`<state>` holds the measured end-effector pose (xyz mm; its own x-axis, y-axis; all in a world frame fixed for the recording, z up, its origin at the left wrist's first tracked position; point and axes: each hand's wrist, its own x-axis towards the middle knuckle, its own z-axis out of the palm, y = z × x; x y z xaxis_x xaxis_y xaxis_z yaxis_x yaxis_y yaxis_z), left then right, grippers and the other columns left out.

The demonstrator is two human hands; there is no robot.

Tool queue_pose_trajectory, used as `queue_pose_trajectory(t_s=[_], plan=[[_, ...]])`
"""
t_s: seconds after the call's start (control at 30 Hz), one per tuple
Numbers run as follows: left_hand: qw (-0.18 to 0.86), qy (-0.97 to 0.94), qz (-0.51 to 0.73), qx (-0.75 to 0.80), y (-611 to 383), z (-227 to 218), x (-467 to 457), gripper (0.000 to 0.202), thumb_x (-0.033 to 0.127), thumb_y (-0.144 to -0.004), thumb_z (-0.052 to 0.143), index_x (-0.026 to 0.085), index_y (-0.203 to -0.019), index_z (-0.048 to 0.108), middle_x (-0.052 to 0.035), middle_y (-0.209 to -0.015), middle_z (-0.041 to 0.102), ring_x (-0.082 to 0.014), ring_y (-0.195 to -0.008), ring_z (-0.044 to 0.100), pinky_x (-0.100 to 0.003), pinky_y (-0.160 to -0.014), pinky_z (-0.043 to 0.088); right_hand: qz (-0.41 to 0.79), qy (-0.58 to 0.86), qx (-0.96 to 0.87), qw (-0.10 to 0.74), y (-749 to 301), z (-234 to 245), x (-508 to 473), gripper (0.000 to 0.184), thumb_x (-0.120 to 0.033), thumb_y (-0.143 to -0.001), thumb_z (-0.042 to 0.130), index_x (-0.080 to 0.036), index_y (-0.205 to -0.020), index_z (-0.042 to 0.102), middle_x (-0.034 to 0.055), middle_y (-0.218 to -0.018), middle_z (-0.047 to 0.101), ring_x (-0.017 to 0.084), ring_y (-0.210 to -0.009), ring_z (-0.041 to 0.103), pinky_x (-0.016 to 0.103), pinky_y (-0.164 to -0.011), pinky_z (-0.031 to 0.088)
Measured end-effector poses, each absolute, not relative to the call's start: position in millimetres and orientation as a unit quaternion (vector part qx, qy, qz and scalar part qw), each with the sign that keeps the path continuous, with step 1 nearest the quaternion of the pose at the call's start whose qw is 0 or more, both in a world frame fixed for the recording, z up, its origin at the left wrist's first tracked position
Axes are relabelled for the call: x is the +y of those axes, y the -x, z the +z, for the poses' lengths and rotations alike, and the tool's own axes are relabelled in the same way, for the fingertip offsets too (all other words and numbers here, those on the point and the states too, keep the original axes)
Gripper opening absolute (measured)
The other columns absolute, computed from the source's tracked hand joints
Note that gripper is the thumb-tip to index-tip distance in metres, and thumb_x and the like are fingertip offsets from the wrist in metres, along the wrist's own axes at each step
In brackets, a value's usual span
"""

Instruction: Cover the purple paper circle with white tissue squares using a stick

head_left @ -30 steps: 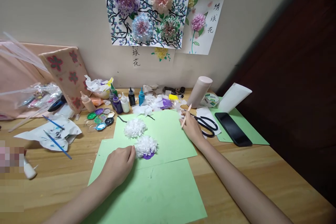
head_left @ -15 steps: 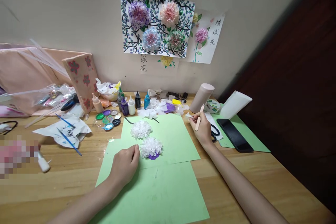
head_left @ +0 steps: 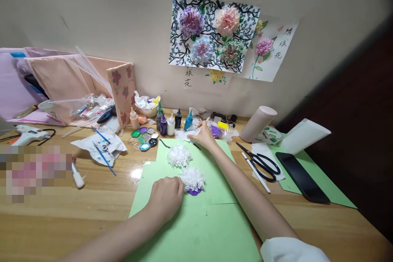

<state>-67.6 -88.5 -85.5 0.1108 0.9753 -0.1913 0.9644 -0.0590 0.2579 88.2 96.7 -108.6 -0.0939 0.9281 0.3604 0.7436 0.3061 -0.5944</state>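
Note:
My left hand rests curled on the green paper, its fingers touching a white tissue flower on a purple base. A second white tissue flower lies just behind it. My right hand reaches to the back of the table, fingers pinched on a thin wooden stick, over a heap of white tissue pieces beside the paint bottles.
Paint palette, brushes on smeared paper, and a glue gun lie left. Scissors, a white pen, a phone, tape roll and a pink cylinder lie right. Flower pictures hang on the wall.
My right hand moved left with the stick, from by the scissors to the tissue heap near the bottles. The view has swung left. My left hand stays at the flower.

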Motion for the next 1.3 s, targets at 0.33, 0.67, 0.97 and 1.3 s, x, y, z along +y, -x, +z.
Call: queue_pose_trajectory(t_s=[0.33, 0.67, 0.97, 1.3], plan=[[0.168, -0.728, 0.038, 0.663, 68, -89, -88, 0.044, 0.026, -0.092, 0.023, 0.017, -0.071, 0.061, -0.0109, -0.072, 0.068, -0.0215, -0.068, 0.063, -0.029, -0.057, 0.027, 0.107, 0.587, -0.713, 0.368, -133, -95, 95, 0.018, -0.018, -0.063, 0.05, -0.021, -0.079, 0.044, 0.0034, -0.076, 0.06, 0.019, -0.065, 0.055, 0.027, -0.058, 0.039], [0.201, -0.711, 0.199, 0.644, 75, -101, -86, 0.042, 0.033, -0.091, 0.024, 0.019, -0.055, 0.04, -0.0003, -0.05, 0.049, -0.0136, -0.049, 0.045, -0.027, -0.053, 0.022, 0.206, 0.486, -0.816, 0.235, -194, -51, 28, 0.027, -0.028, -0.071, 0.065, -0.024, -0.08, 0.04, 0.0094, -0.111, 0.065, 0.025, -0.104, 0.06, 0.035, -0.077, 0.046], [0.247, -0.676, 0.265, 0.642, 78, -103, -82, 0.042, 0.04, -0.089, 0.027, 0.019, -0.053, 0.031, 0.0033, -0.047, 0.034, -0.0113, -0.047, 0.035, -0.025, -0.052, 0.024, 0.139, 0.499, -0.809, 0.278, -171, -79, 24, 0.021, -0.022, -0.073, 0.06, -0.022, -0.08, 0.04, 0.0084, -0.096, 0.065, 0.024, -0.086, 0.063, 0.032, -0.07, 0.044], [0.281, -0.656, 0.28, 0.642, 77, -100, -83, 0.043, 0.04, -0.089, 0.029, 0.018, -0.052, 0.037, 0.0042, -0.047, 0.034, -0.01, -0.047, 0.034, -0.025, -0.052, 0.024, 0.136, 0.499, -0.709, 0.479, -170, -76, 26, 0.024, -0.03, -0.078, 0.059, -0.023, -0.073, 0.036, 0.0054, -0.08, 0.065, 0.021, -0.077, 0.063, 0.033, -0.071, 0.046]])
